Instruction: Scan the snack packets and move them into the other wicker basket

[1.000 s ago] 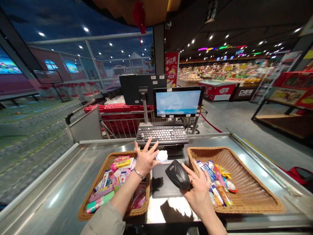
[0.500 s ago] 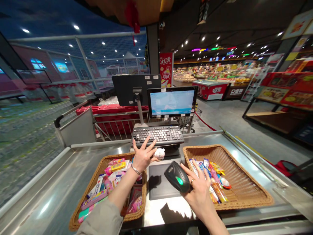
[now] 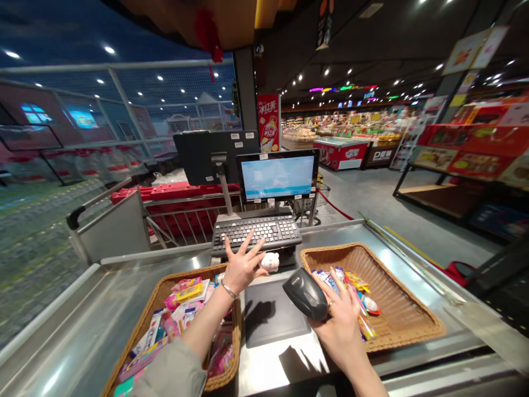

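Observation:
My left hand [image 3: 242, 267] pinches a small white and pink packet [image 3: 270, 261] between thumb and forefinger, the other fingers spread, just in front of the keyboard [image 3: 256, 231]. My right hand [image 3: 341, 325] grips a black handheld barcode scanner [image 3: 305, 294], whose head faces the packet. Both hands hover over a dark mat [image 3: 273, 311] on the steel counter, between two wicker baskets.
The left wicker basket [image 3: 154, 300] holds several colourful snack packs; the right wicker basket [image 3: 397, 300] holds some along its left side. A lit screen [image 3: 278, 176] and a black monitor back [image 3: 206, 157] stand behind the keyboard. Red crates and a metal rail lie beyond.
The view has swung right, so everything sits further left. The packet has turned in my left hand. The scanner's green light, lit half a second ago, no longer shows.

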### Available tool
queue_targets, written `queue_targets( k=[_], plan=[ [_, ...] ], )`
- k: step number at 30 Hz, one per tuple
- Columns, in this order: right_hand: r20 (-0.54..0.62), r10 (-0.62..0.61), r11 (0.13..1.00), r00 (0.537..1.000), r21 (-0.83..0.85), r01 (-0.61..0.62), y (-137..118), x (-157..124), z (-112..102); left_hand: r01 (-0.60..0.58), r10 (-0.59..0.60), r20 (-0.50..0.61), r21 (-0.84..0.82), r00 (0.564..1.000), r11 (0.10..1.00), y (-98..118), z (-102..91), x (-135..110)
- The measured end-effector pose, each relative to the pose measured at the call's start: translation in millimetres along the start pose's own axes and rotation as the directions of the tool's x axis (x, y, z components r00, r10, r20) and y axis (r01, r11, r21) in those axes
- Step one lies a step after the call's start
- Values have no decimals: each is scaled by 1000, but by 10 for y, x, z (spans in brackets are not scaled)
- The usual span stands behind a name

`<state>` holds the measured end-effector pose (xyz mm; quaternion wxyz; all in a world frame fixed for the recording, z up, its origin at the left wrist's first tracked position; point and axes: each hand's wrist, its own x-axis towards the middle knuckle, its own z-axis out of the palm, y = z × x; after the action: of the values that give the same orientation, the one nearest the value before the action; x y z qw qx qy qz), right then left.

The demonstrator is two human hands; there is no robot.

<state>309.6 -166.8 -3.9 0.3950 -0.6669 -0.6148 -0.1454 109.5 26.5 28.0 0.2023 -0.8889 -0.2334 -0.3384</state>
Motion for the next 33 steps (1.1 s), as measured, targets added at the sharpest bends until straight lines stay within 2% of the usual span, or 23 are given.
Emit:
queue_targets(
  k=[5, 9, 15, 21, 25, 30, 33],
  plan=[
    [-27, 86, 996, 996, -24, -87, 188, -62, -8, -43, 42, -29, -32, 999, 999, 98, 98, 140],
    [-46, 87, 993, 995, -70, -90, 323, -115, -16, -72, 71, -31, -57, 997, 996, 201, 180, 242],
    [-90, 212, 974, 973, -56, -217, 346, -145, -112, -120, 118, -27, -85, 993, 989, 370, 310, 353],
    [-110, 287, 956, 952, -37, -292, 411, -195, -177, -180, 175, -44, -137, 983, 974, 529, 390, 449],
    [-181, 318, 945, 931, -23, -327, 485, -224, -205, -211, 209, -32, -167, 977, 963, 612, 460, 494],
    [-280, 372, 922, 885, -2, -388, 597, -268, -243, -267, 263, -48, -204, 964, 942, 788, 578, 564],
    [-363, 451, 879, 816, 20, -477, 664, -307, -258, -210, 208, -32, -188, 978, 959, 945, 613, 614]
  ],
)
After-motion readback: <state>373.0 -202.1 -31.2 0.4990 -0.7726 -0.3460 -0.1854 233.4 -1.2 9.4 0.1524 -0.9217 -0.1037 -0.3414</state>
